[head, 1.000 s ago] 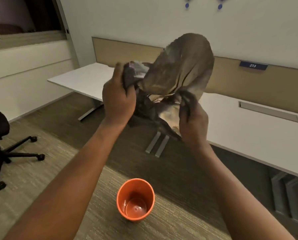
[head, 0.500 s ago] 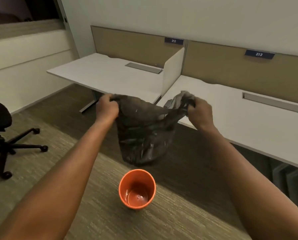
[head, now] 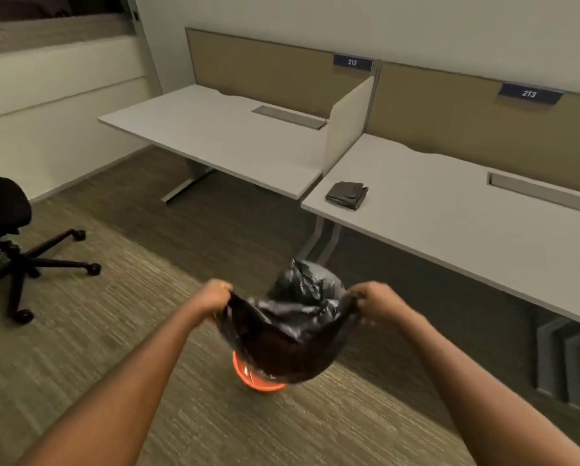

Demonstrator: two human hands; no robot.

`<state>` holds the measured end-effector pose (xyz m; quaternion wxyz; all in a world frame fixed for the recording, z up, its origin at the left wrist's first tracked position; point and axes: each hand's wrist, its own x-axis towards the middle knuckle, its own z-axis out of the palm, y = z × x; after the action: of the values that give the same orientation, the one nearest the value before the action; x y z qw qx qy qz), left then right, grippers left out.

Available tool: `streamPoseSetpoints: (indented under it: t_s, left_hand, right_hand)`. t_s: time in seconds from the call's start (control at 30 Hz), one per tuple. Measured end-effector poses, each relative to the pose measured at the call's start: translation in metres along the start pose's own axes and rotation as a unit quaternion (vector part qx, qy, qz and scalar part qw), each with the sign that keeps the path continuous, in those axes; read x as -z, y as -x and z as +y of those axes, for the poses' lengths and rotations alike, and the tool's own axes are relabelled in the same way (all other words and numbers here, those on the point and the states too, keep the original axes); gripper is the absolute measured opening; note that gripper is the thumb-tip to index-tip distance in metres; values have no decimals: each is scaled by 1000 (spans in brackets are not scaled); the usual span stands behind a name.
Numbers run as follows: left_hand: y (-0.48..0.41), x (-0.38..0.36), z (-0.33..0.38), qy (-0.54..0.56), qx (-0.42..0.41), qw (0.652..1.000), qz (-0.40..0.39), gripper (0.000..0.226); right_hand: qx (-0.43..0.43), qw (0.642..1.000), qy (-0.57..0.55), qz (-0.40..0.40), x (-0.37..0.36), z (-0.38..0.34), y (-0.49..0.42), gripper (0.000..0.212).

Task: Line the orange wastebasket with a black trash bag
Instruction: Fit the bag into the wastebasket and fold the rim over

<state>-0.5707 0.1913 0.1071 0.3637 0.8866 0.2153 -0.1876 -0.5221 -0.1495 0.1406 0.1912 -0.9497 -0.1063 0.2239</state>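
Observation:
The black trash bag (head: 285,338) hangs stretched between my two hands, its mouth held wide. My left hand (head: 216,294) grips the left edge of the mouth and my right hand (head: 374,302) grips the right edge. The bag's belly sags down over the orange wastebasket (head: 260,381) standing on the carpet, so only the near part of its rim shows below the plastic. Part of the bag billows up behind the mouth. Whether the bag's bottom is inside the basket is hidden.
A folded dark bag (head: 347,195) lies on the near corner of the right white desk (head: 450,223). A second desk (head: 221,136) stands to the left, desk legs (head: 322,240) just beyond the basket. A black office chair (head: 9,237) sits at the left.
Both hands have dropped from chest height down to just above the basket, carrying the opened bag with them. The bag now covers most of the basket's opening.

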Motion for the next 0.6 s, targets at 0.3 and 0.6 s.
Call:
streamPoseSetpoints:
  t_s: [0.3, 0.6]
  left_hand:
    - [46, 44, 96, 275, -203, 863, 372, 41]
    - [0, -63, -29, 131, 57, 988, 65, 35]
  right_hand:
    - [140, 864, -180, 449, 65, -55, 20, 46]
    - [-1, 989, -141, 33, -73, 32, -7, 47]
